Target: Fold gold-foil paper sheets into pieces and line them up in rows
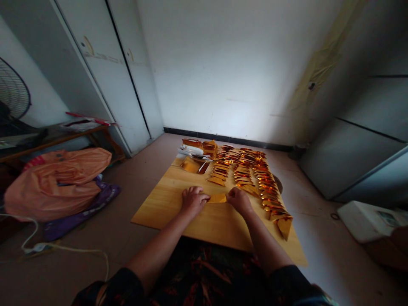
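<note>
A small folded strip of gold foil paper (218, 198) lies low over the wooden board, stretched between both hands. My left hand (193, 199) is closed on the strip's left end, thumb and fingertips together. At the right end, my right hand (238, 199) has its fingers curled in and pinches the paper. Beyond the hands stand rows of folded gold foil pieces (244, 177), overlapping one another. One row of foil pieces (270, 197) runs down the right side, close to my right forearm. Flat gold sheets (190, 165) lie behind my left hand.
The board (159, 204) is low, in front of my lap. White packaging (190, 150) and more foil bundles (209, 147) sit at its far left corner. Left on the floor are an orange bag (54, 182) and a cable (79, 248); a white box (366, 221) stands right.
</note>
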Available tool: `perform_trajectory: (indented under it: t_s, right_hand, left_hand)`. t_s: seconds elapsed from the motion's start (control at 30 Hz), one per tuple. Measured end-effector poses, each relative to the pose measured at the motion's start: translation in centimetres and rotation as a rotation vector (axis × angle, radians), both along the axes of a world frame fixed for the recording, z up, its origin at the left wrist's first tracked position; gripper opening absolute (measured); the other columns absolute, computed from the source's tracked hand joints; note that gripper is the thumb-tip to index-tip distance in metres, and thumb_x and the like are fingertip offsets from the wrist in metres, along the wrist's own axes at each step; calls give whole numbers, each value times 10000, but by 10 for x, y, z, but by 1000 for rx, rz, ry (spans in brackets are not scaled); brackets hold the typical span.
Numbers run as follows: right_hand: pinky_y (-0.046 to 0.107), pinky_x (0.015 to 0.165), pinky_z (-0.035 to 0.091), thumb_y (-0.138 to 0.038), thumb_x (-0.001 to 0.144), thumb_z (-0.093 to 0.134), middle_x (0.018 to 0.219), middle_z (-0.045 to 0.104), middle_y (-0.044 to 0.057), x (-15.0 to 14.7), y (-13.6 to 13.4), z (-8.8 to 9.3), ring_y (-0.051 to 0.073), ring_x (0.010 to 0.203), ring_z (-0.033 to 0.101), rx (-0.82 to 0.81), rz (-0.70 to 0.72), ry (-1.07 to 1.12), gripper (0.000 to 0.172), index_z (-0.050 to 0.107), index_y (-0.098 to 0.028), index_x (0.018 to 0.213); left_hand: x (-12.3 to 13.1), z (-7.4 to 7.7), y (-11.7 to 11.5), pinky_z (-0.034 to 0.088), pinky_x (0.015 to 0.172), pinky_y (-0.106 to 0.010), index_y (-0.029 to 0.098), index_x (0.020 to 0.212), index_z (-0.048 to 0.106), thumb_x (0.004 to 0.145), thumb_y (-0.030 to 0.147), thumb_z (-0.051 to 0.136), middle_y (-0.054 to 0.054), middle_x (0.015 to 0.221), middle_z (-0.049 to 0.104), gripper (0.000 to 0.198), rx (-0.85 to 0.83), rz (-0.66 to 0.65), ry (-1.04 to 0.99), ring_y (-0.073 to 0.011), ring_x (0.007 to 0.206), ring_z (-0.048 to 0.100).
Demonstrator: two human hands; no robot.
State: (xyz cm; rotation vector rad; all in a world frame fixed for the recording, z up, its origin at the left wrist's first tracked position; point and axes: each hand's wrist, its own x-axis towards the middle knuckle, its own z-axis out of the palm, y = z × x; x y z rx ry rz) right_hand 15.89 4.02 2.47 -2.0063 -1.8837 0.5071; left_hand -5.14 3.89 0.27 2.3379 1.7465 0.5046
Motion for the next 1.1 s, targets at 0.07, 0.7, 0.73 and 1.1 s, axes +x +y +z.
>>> perform_trajectory:
  t_s: [0.07,0.7,0.73,1.1]
  right_hand:
    - [219,685,428,-120,745,544,903,666,28,2,-3,-1,142,792,599,151,137,48,185,661,-191,869]
    - [297,858,356,-298,911,508,1043,640,43,1,-9,-21,189,980,516,244,543,-192,197,674,-251,1006]
    - [300,861,362,-288,892,531,1061,637,44,1,-8,-21,191,987,520,240,528,-166,199,665,-246,1033]
    - [259,755,383,-124,743,577,919,611,53,-2,2,-31,175,861,532,301,406,-28,206,653,-176,928]
  left_hand:
    - [2,2,1,283,950,-434,378,912,735,819,210,599,-13,1117,617,235,11,-26,7,-225,1109,471]
    - [1,1,10,276,957,-416,309,876,725,738,337,707,-9,1056,646,142,31,-112,4,-212,1062,501]
    - [1,1,10,282,952,-411,307,874,724,735,332,709,-8,1059,647,143,28,-113,2,-211,1061,504]
    - [6,2,10,337,885,-368,265,978,664,698,240,711,-15,986,658,286,63,-118,-42,-215,1009,535]
